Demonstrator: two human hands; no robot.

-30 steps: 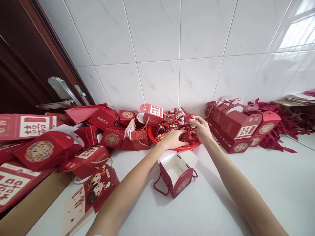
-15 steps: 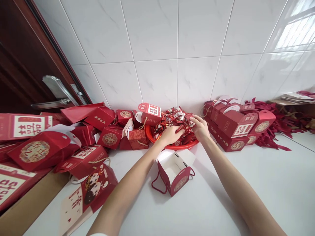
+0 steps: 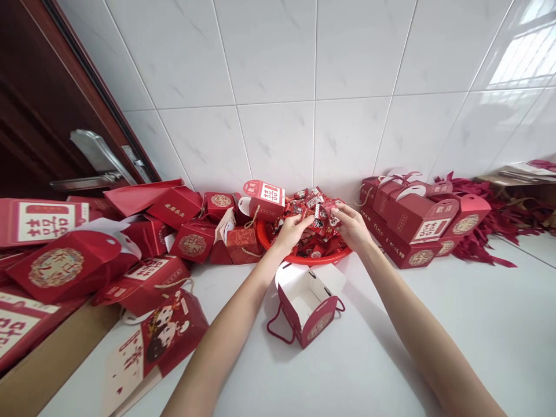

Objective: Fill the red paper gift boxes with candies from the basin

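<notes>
A round red basin [image 3: 299,260] holds a heap of small wrapped candies [image 3: 313,201], mostly in red wrappers. My left hand [image 3: 292,233] is over the basin's left part, its thumb and fingers closed on a wrapped candy at the fingertips. Over the right side of the heap, my right hand [image 3: 354,227] pinches another red-wrapped candy between thumb and fingers. Between my forearms, in front of the basin, an open red gift box [image 3: 319,325] stands with its flaps spread. Its white inside shows, and dark red cord handles hang at its sides.
Many red boxes [image 3: 193,244] are piled on the left, beside a flat printed bag [image 3: 174,330]. Closed boxes [image 3: 419,217] are stacked on the right, with dark red ribbons [image 3: 471,246] behind. A tiled wall [image 3: 278,139] bounds the back; a door handle [image 3: 99,168] is far left.
My left hand has lifted slightly and shifted left and back from deeper in the candies. My right hand stays near the same spot with its candy. The box has not moved.
</notes>
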